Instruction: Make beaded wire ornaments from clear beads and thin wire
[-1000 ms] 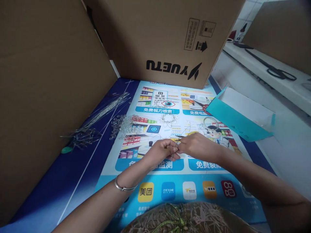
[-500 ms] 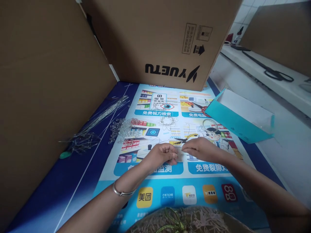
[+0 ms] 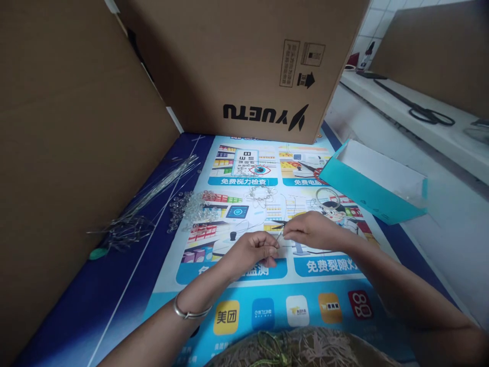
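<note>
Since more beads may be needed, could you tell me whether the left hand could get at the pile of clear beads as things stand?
Probably yes: the clear beads lie uncovered ahead-left of the left hand, nothing between.

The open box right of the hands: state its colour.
The open box is teal outside and white inside, as the head view shows.

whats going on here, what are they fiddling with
A person sits at a table covered by a printed poster, both hands together over it. The left hand and right hand pinch a thin wire between their fingers; whether a bead is on it is too small to tell. To the left lie a pile of clear beads and a bundle of long wires. A teal box sits open on the right, with cardboard boxes behind.
</note>
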### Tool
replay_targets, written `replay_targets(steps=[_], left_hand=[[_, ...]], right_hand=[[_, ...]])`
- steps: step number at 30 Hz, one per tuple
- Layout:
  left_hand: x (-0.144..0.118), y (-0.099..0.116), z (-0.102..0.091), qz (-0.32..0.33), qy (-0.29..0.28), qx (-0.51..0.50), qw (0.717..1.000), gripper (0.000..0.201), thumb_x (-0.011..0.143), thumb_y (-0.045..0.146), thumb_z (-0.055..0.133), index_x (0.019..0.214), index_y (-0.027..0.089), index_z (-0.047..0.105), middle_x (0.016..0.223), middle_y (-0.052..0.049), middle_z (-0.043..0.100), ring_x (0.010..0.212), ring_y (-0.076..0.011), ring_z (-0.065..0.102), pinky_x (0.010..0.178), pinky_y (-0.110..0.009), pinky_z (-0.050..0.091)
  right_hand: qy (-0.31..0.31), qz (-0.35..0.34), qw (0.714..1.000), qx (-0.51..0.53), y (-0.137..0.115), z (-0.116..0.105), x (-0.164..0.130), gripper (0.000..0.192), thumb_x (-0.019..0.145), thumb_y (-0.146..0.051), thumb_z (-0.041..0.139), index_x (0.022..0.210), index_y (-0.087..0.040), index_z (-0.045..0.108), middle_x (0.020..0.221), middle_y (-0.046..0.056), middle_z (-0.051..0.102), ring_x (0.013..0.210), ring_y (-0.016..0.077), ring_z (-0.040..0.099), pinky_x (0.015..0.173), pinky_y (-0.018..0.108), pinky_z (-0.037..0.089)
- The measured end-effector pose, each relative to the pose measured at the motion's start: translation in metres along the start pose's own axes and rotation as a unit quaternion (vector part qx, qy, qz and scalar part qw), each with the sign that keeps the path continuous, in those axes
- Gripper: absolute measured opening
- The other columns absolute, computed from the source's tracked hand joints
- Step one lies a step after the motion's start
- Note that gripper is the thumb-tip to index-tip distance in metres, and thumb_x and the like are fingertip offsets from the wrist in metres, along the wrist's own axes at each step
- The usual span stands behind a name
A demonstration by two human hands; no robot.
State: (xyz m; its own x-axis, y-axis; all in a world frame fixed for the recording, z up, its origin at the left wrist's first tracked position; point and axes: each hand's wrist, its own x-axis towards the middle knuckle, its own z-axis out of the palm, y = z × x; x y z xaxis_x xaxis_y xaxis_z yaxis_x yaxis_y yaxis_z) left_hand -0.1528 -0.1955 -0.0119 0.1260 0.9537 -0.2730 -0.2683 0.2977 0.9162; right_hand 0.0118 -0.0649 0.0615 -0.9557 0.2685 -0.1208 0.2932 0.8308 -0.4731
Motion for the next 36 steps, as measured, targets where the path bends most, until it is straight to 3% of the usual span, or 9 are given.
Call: replay_targets(steps=[4,7,8,11,13,16,20,26,36], left_hand=[[0.001,0.001,0.0,0.002,0.024,-0.036,0.999,0.022,0.071,0.032,0.066,0.079,0.014,0.056,0.068,-0.003,0.064,0.056,-0.0139,0.062,0.055,-0.026,0.048],[0.002,0.002,0.001,0.016,0.057,-0.081,0.995,0.023,0.072,0.032,0.066,0.081,0.015,0.055,0.07,-0.003,0.064,0.058,-0.0128,0.062,0.057,-0.025,0.047],[0.003,0.002,0.001,0.021,0.063,-0.094,0.993,0.023,0.072,0.032,0.065,0.082,0.015,0.055,0.071,-0.002,0.064,0.059,-0.0126,0.062,0.058,-0.025,0.048],[0.002,0.004,0.004,0.031,0.076,-0.098,0.992,0.022,0.072,0.031,0.065,0.082,0.014,0.055,0.072,-0.002,0.064,0.059,-0.0122,0.062,0.06,-0.026,0.048],[0.001,0.005,0.007,0.03,0.084,-0.084,0.992,0.022,0.073,0.031,0.064,0.082,0.014,0.055,0.069,-0.002,0.064,0.058,-0.0122,0.062,0.06,-0.026,0.048],[-0.001,0.006,0.009,0.025,0.083,-0.049,0.995,0.02,0.074,0.031,0.063,0.08,0.013,0.056,0.063,-0.002,0.063,0.058,-0.0127,0.061,0.061,-0.027,0.049],[0.0,0.006,0.007,0.034,0.068,-0.023,0.997,0.018,0.075,0.029,0.062,0.078,0.012,0.056,0.068,-0.002,0.063,0.06,-0.013,0.061,0.062,-0.028,0.049],[0.001,0.004,0.001,0.033,0.012,-0.012,0.999,0.016,0.075,0.026,0.062,0.08,0.012,0.058,0.064,-0.002,0.062,0.052,-0.011,0.059,0.056,-0.025,0.047],[0.003,-0.002,-0.006,-0.058,-0.068,-0.148,0.985,0.025,0.069,0.029,0.068,0.086,0.012,0.06,0.074,-0.005,0.065,0.051,-0.0142,0.062,0.048,-0.025,0.046]], right_hand=[[0.083,0.087,0.985,0.124,0.022,-0.015,-0.007,0.026,0.082,-0.04,0.048,0.086,-0.019,0.064,0.073,0.001,0.063,0.063,0.0102,0.054,0.058,0.022,0.039],[0.161,0.135,0.928,0.308,0.038,-0.01,-0.012,0.045,0.089,-0.046,0.029,0.093,-0.014,0.06,0.069,0.002,0.058,0.051,0.0075,0.049,0.048,0.02,0.038],[0.18,0.142,0.913,0.337,0.04,-0.004,-0.012,0.044,0.089,-0.046,0.03,0.094,-0.013,0.059,0.07,0.002,0.057,0.051,0.0071,0.048,0.048,0.02,0.038],[0.093,0.125,0.924,0.35,0.033,0.018,-0.007,0.034,0.08,-0.043,0.051,0.096,-0.016,0.061,0.072,0.001,0.058,0.057,0.0082,0.049,0.051,0.02,0.039],[0.039,0.091,0.924,0.37,0.02,0.031,0.0,0.037,0.076,-0.041,0.057,0.105,-0.019,0.059,0.075,-0.001,0.058,0.06,0.0086,0.049,0.055,0.02,0.04],[0.02,0.064,0.911,0.407,0.002,0.039,0.011,0.041,0.073,-0.039,0.062,0.109,-0.019,0.058,0.069,-0.003,0.055,0.061,0.0086,0.049,0.055,0.02,0.039],[0.082,0.058,0.881,0.463,-0.004,0.036,0.018,0.031,0.076,-0.036,0.06,0.1,-0.017,0.062,0.076,0.0,0.059,0.067,0.0094,0.053,0.06,0.021,0.041],[0.1,0.077,0.847,0.516,0.004,0.042,0.017,0.024,0.076,-0.037,0.06,0.081,-0.013,0.065,0.053,-0.002,0.054,0.048,0.0074,0.047,0.045,0.02,0.038],[0.115,0.105,0.852,0.501,0.002,0.051,0.02,0.025,0.078,-0.039,0.057,0.074,-0.014,0.06,0.052,-0.002,0.056,0.046,0.0071,0.049,0.045,0.019,0.039]])
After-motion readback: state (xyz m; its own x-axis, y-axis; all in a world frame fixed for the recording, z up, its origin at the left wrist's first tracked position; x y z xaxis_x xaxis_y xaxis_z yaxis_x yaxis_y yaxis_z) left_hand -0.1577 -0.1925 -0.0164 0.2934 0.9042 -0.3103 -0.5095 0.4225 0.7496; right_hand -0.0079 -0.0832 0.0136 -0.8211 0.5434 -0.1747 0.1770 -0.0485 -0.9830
